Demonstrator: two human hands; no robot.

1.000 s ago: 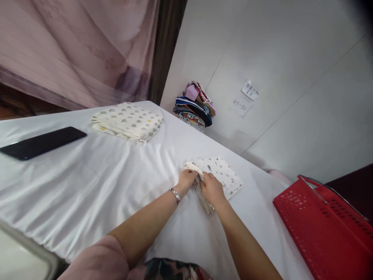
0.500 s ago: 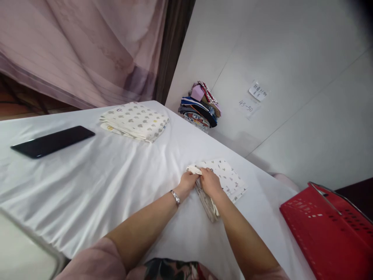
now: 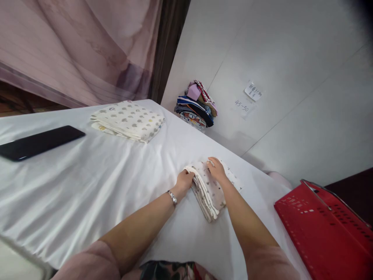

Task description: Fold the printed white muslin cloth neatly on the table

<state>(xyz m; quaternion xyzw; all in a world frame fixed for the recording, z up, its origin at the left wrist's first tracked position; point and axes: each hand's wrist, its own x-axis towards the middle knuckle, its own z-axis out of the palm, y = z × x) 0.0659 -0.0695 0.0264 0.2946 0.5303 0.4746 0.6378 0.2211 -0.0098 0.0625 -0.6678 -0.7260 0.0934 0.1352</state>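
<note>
A folded white cloth (image 3: 204, 182) with a small dark print lies in layers on the white-covered table (image 3: 122, 175). At its near left corner my left hand (image 3: 184, 181) pinches the edge between thumb and fingers. My right hand (image 3: 216, 168) rests on top of the cloth, fingers stretched out across its surface; part of the print is hidden under that hand and forearm. Farther back on the left lies another folded cloth (image 3: 131, 120), cream with grey shapes, which neither hand touches.
A black phone-like slab (image 3: 43, 142) lies at the left. Beyond the table edge a pile of folded clothes (image 3: 195, 107) sits against the wall with handwritten labels (image 3: 253, 91). A red plastic basket (image 3: 317, 229) stands at the right. A pink curtain (image 3: 87, 46) hangs behind.
My right hand has left the pinched edge and moved right onto the cloth's top, spreading out. A flap of the cloth now lies folded over to the right. My left hand keeps its pinch.
</note>
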